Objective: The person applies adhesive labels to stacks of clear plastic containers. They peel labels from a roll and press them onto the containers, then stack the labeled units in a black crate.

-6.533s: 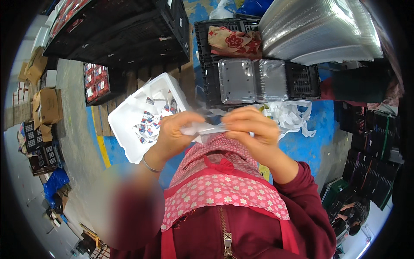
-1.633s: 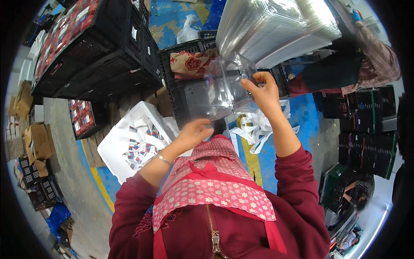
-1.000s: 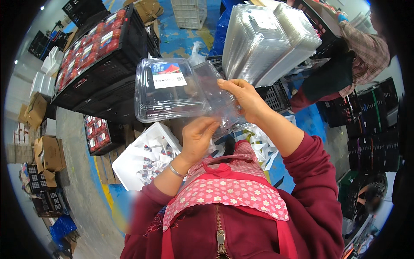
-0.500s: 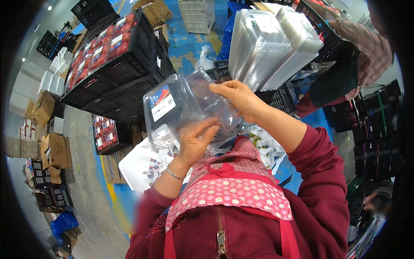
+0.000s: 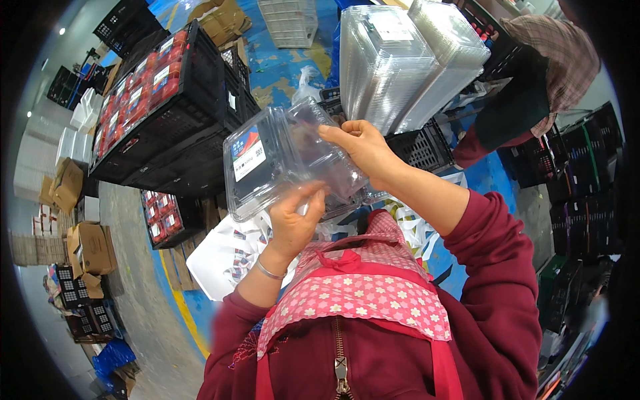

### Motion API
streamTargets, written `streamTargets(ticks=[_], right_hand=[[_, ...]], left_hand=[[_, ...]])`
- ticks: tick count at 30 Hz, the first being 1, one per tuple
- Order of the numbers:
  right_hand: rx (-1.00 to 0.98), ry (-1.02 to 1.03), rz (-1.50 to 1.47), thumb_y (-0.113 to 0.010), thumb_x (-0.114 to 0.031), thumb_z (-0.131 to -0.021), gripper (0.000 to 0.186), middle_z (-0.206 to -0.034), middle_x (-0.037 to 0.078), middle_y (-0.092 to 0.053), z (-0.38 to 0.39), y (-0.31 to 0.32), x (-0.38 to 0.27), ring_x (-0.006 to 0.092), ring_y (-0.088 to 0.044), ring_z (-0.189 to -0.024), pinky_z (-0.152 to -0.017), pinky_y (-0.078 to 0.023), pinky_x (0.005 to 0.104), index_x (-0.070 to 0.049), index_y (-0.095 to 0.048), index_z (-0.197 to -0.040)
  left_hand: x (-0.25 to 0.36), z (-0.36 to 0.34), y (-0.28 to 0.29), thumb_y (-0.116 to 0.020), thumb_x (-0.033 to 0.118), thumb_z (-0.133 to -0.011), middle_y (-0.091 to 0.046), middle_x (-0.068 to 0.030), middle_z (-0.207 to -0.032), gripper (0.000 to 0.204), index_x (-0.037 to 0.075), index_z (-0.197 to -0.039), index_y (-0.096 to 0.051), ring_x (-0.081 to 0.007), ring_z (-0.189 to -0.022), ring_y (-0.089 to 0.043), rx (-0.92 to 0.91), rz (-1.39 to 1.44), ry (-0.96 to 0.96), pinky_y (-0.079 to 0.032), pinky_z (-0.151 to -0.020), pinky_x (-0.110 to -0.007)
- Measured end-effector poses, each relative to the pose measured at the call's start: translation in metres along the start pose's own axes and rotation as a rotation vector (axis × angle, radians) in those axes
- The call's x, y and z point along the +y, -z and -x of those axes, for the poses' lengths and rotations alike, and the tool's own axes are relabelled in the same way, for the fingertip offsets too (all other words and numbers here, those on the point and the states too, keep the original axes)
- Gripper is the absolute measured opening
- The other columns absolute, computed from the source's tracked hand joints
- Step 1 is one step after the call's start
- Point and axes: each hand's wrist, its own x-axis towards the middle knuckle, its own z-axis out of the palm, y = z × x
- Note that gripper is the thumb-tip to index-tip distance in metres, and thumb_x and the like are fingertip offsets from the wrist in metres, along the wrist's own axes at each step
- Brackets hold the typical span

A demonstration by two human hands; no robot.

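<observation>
In front of my chest I hold an opened clear plastic clamshell box (image 5: 270,175), its two halves spread side by side. The left half carries a white label with a blue and red picture. My right hand (image 5: 365,152) pinches the upper edge of the right half between thumb and fingers. At the lower edge, near where the halves meet, my left hand (image 5: 293,223) grips the plastic; its fingertips are partly blurred behind it. No contents show in the box. Beyond my right hand rise tall stacks of nested clear boxes (image 5: 383,73).
Black crates (image 5: 177,140) stacked on the left hold labelled packs of red fruit (image 5: 137,100). A smaller crate of red packs (image 5: 160,217) sits below. White bags (image 5: 223,257) lie under my hands. Another person (image 5: 533,87) stands at the right, beside stacked black crates (image 5: 587,187). A white crate (image 5: 290,23) stands farther back.
My view has shifted slightly, so the crates and stacks sit a little farther left. The right half of the box is tilted a little differently; both hands keep their hold.
</observation>
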Motion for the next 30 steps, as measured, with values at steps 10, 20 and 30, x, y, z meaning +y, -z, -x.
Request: streamTargets(ticks=[10, 20, 30], right_hand=[[0.042, 0.034, -0.015, -0.080, -0.048, -0.075, 0.092, -0.119, 0.019, -0.056, 0.002, -0.003, -0.005, 0.0215, -0.054, -0.108, -0.093, -0.043, 0.0336, 0.011, -0.040, -0.134], [0.072, 0.038, -0.071, -0.080, -0.047, -0.073, 0.096, -0.123, 0.026, -0.055, -0.008, -0.008, 0.003, 0.0279, -0.056, -0.113, -0.095, -0.046, 0.0359, 0.014, -0.039, -0.135], [0.068, 0.031, -0.048, -0.077, -0.050, -0.077, 0.093, -0.120, 0.018, -0.054, -0.007, -0.015, -0.001, 0.0215, -0.052, -0.110, -0.093, -0.043, 0.0331, 0.012, -0.039, -0.135]], left_hand=[[-0.006, -0.006, -0.003, -0.064, -0.002, -0.088, -0.073, -0.0116, -0.094, 0.015, -0.006, -0.103, -0.067, -0.0151, -0.085, -0.070, 0.032, -0.039, -0.060, -0.054, -0.074, -0.025], [-0.018, -0.008, -0.002, -0.064, -0.005, -0.087, -0.071, -0.0099, -0.096, 0.018, -0.005, -0.105, -0.065, -0.0129, -0.084, -0.067, 0.045, -0.099, -0.081, -0.053, -0.073, -0.025], [-0.027, -0.007, -0.004, -0.065, -0.008, -0.083, -0.069, -0.0092, -0.098, 0.023, -0.001, -0.105, -0.059, -0.0169, -0.091, -0.067, 0.079, -0.059, -0.072, -0.052, -0.084, -0.029]])
